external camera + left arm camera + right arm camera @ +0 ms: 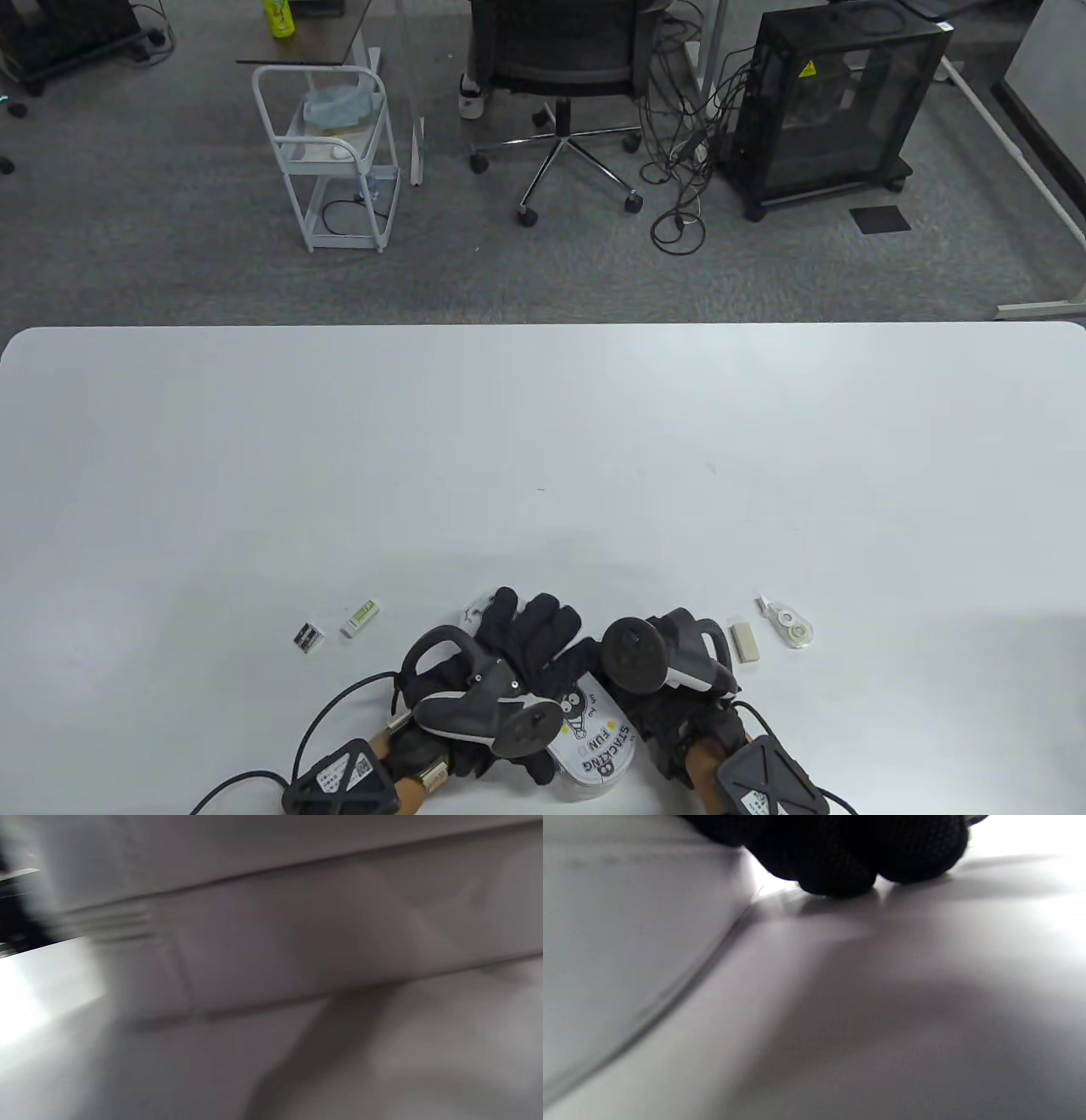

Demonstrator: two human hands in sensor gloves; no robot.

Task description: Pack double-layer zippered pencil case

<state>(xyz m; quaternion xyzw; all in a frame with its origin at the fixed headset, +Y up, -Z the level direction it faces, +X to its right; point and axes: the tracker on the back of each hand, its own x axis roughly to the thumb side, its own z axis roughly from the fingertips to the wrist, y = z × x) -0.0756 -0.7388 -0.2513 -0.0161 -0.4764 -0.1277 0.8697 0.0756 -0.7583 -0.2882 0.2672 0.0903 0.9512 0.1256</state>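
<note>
Table: white top, bare over most of its far part; all the work sits at the near edge.
Pencil case: white case printed "STACKING FUN", lying flat at the near edge between the 2 hands and partly under both; its long axis runs from far-left to near-right.
Left hand: gloved hand spread flat over the case's far-left part, fingers pointing away from the person and resting on it; not clamped round anything.
Right hand: gloved hand at the case's right side, mostly hidden under its tracker; the right wrist view shows curled fingertips touching the table beside the case wall, but I cannot tell whether they pinch anything.
Key relation: both hands meet on the case, the left covering more of it; the loose items lie to either side.
Correction tape: clear dispenser, far right of the right hand.
Eraser right: pale block, just beside the right hand.
Eraser left: sleeved block, left of the left hand.
Small box: dark-and-white item, furthest left.
Left wrist view: blurred grey surfaces only.
</note>
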